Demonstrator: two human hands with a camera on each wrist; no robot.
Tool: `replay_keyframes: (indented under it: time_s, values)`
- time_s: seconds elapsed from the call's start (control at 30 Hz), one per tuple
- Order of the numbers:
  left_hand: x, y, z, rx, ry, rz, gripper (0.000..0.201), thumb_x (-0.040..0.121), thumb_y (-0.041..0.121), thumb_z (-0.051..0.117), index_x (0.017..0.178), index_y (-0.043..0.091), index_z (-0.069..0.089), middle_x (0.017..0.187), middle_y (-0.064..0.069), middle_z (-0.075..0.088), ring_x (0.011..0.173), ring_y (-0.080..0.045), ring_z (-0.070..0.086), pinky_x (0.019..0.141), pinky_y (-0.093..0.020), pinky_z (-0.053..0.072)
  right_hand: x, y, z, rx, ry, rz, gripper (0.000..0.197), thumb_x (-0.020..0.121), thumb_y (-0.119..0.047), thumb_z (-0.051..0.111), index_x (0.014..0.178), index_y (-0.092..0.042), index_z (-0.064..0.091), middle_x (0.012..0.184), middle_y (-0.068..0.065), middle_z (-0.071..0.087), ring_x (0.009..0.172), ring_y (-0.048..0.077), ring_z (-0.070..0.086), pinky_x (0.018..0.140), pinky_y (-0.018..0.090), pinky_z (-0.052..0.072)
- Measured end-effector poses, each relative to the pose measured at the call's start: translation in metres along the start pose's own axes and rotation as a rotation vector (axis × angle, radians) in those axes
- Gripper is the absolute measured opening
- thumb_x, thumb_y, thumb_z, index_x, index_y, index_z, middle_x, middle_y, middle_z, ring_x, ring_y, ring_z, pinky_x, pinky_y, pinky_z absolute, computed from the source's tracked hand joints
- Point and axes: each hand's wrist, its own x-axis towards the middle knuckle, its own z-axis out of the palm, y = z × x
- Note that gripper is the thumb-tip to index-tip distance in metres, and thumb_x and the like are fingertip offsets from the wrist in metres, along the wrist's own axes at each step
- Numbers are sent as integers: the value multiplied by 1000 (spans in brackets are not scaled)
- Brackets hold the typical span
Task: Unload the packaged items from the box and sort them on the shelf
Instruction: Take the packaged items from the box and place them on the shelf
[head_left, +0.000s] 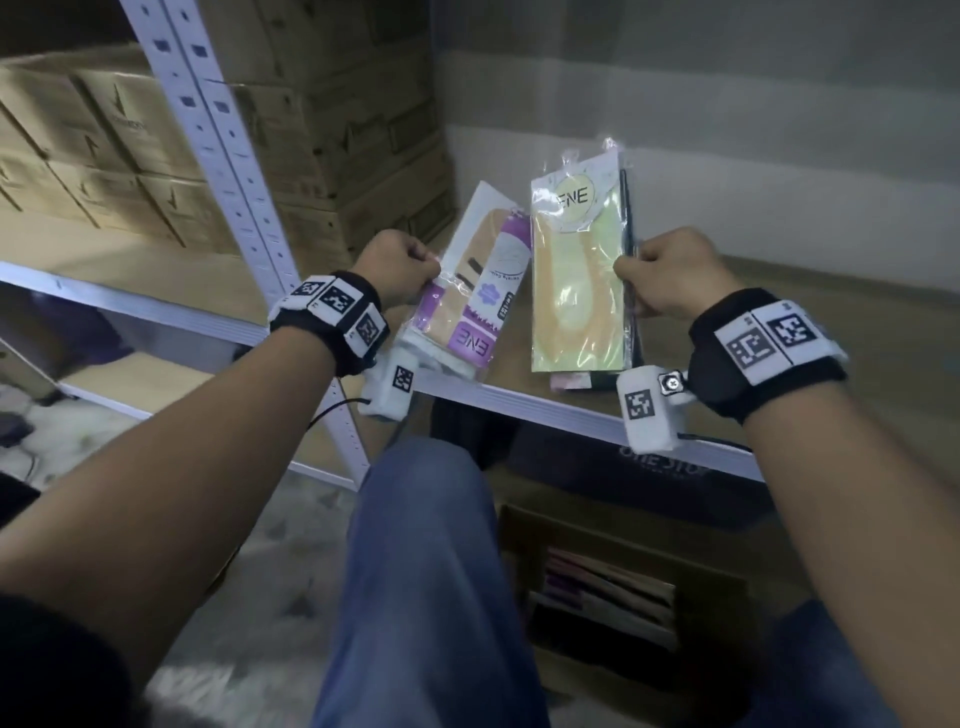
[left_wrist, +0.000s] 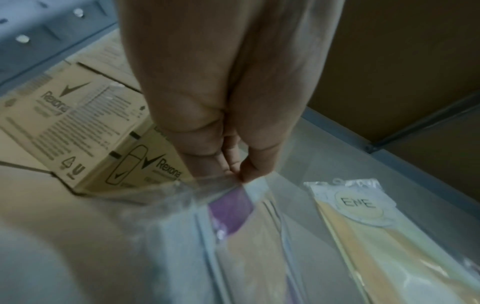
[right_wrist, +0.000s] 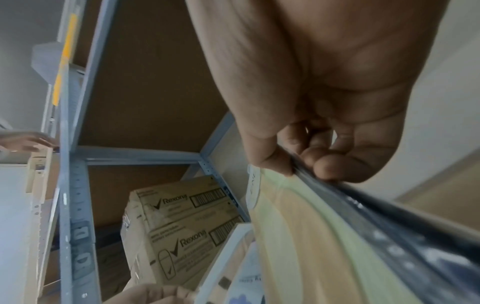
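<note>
1. Far left, Rexona cartons (head_left: 104, 150) are stacked on the shelf (head_left: 545, 410) behind the upright.
2. Left hand (head_left: 397, 270): grip pinched tight on the clear edge of the purple ENE packet (head_left: 472, 291), tilted over the shelf board.
3. Right hand (head_left: 670, 286): grip curled round the side of the yellow-green ENE packet (head_left: 576, 275), with dark packets behind it.
4. The open box (head_left: 613, 597) sits on the floor below, more packets inside.

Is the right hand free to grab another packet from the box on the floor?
Probably not: the right hand already grips the yellow-green packets, and the box sits below the shelf edge.
</note>
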Motion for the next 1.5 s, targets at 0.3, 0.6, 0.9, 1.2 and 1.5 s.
replay_keyframes:
  time_s: [0.3, 0.6, 0.9, 1.2, 1.5]
  values:
    - [44, -25, 4, -13, -17, -124, 10, 90, 15, 59, 82, 8, 60, 81, -8, 63, 71, -21, 62, 72, -33, 57, 45, 7, 65, 139, -135, 162, 20, 92, -23, 54, 90, -5, 63, 66, 6, 57, 52, 15, 51, 73, 36, 50]
    - [61, -42, 12, 134, -1, -160, 17, 86, 18, 63, 86, 1, 68, 104, -17, 70, 98, -30, 66, 89, -39, 55, 67, 17, 92, 134, -79, 172, 21, 87, -20, 59, 85, -1, 68, 71, 9, 65, 56, 17, 56, 75, 37, 55]
    - [50, -31, 9, 349, -97, -149, 36, 87, 32, 64, 113, 7, 66, 111, -9, 67, 102, -26, 63, 91, -35, 51, 58, 24, 83, 141, -73, 221, 24, 89, -15, 61, 66, -12, 53, 71, 5, 61, 75, 27, 66, 78, 40, 58]
    - [6, 34, 21, 462, -163, 181, 45, 89, 27, 61, 128, 8, 54, 126, -8, 60, 111, -23, 58, 89, -28, 45, 22, 35, 45, 50, 33, 30, 7, 86, -10, 60, 86, -9, 67, 87, 4, 62, 86, 19, 57, 87, 32, 47]
    - [-60, 98, 82, 406, -262, 412, 29, 85, 22, 66, 112, 11, 66, 108, -3, 68, 99, -17, 63, 83, -22, 45, -33, 78, -9, -93, 106, -64, 18, 84, -14, 60, 100, -12, 69, 93, 4, 66, 92, 24, 64, 89, 36, 52]
